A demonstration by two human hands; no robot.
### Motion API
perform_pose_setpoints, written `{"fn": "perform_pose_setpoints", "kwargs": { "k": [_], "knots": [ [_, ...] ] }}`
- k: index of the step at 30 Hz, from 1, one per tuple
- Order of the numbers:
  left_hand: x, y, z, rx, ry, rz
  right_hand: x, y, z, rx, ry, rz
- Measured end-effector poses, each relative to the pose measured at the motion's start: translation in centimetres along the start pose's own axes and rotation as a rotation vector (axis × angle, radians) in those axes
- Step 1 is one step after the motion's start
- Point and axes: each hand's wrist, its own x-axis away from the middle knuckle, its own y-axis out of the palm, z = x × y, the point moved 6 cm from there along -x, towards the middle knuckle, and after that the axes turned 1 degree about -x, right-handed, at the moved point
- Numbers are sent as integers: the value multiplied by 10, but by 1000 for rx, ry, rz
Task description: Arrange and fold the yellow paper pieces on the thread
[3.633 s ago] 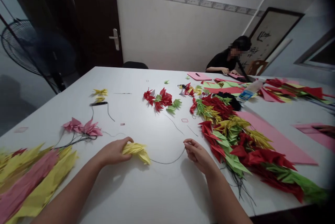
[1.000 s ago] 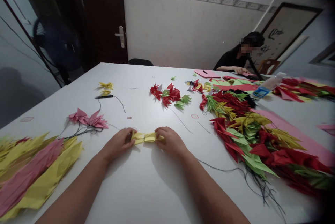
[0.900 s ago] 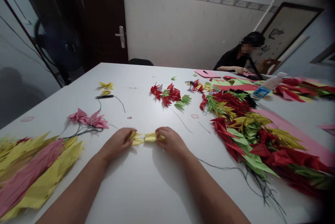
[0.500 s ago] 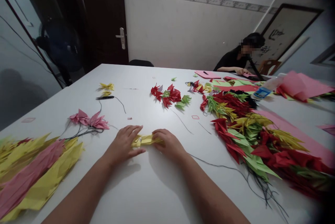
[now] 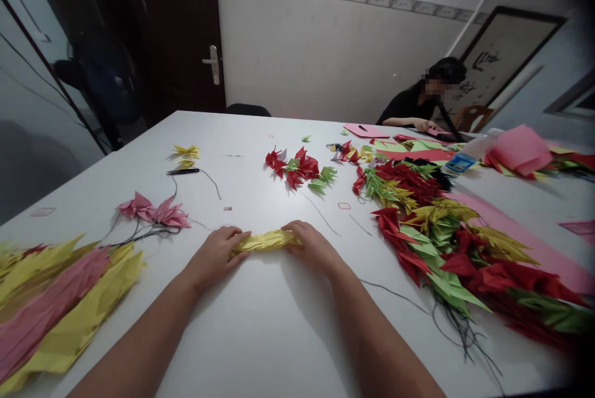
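Observation:
A yellow length of folded paper [image 5: 266,241] stretches between my hands, just above the white table. My left hand [image 5: 217,254] is closed on its left end, thumb below and fingers on top. At the other end, my right hand [image 5: 312,245] grips it with the fingertips, which are partly hidden. A dark string [image 5: 395,291] runs over the table from beside my right forearm towards the strung paper. Pink folded paper pieces [image 5: 153,209] with dark strings lie left of my left hand. Beyond my hands sits a cluster of red and green folded paper [image 5: 300,167].
Thread snips [image 5: 183,171] lie near small yellow paper pieces [image 5: 186,152]. Long yellow and pink paper bundles [image 5: 69,311] cover the near left. Strung red, green and yellow paper [image 5: 446,243] fills the right, near a plastic bottle [image 5: 460,163]. A person [image 5: 413,103] sits at the far right.
My right hand has moved slightly right, away from my left. More of the yellow folded paper shows between them, and it looks fuller and rounder. The whole view has shifted a little.

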Motion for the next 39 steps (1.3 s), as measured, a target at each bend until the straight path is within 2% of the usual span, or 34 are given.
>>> {"fn": "perform_pose_setpoints", "kwargs": {
  "k": [5,13,17,19,22,29,35,39],
  "knots": [
    [1,-1,-6,-6,-22,2,1,-4,9,35,56,-24],
    [3,-2,-16,-3,-68,7,6,-24,34,126,132,-27],
    [3,-1,-15,3,-70,-22,3,-18,11,101,-1,96],
    [2,-1,-15,2,-67,-21,0,-6,-3,88,-55,92],
    [2,0,-17,-10,-65,-26,-4,6,-8,93,13,57],
    [2,1,-23,-62,-60,-12,-1,-10,15,50,123,42],
    [2,0,-29,-110,-60,-1,-1,-16,29,84,150,31],
    [4,-5,-31,-127,-100,-13,3,-20,36,18,131,31]
  ]
}}
